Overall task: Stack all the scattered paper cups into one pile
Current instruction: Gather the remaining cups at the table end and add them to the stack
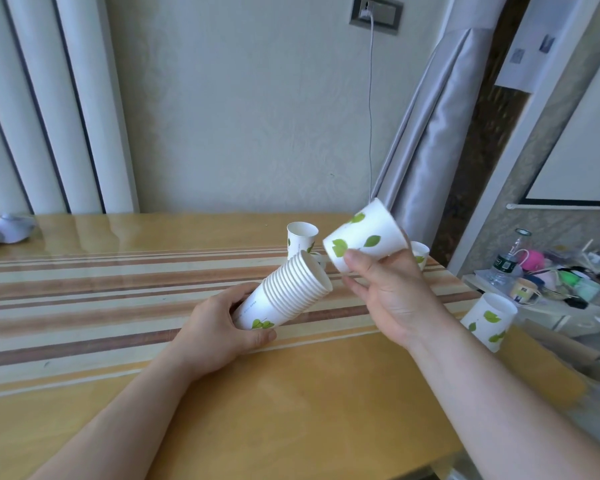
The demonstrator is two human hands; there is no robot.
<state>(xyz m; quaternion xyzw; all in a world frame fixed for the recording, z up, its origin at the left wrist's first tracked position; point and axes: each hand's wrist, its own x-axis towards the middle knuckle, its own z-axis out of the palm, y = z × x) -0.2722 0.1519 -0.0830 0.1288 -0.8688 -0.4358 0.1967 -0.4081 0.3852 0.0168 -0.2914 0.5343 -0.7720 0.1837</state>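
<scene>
My left hand (219, 327) grips a stack of white paper cups with green leaves (284, 292), tilted with its open mouth pointing up and to the right. Just right of that mouth, my right hand (388, 292) holds a single leaf-printed cup (364, 235) in the air, tilted, its base toward the upper right. One loose cup (301, 237) stands upright on the table behind the stack. Another cup (420, 252) peeks out behind my right hand. A further cup (489, 320) stands at the table's right edge beside my right forearm.
The wooden table (291, 393) has a striped runner (84, 306) across it. A grey sock (4, 230) lies at the far left. Right of the table, a low shelf (551, 282) holds bottles and clutter. A curtain (430, 133) and a wall stand behind.
</scene>
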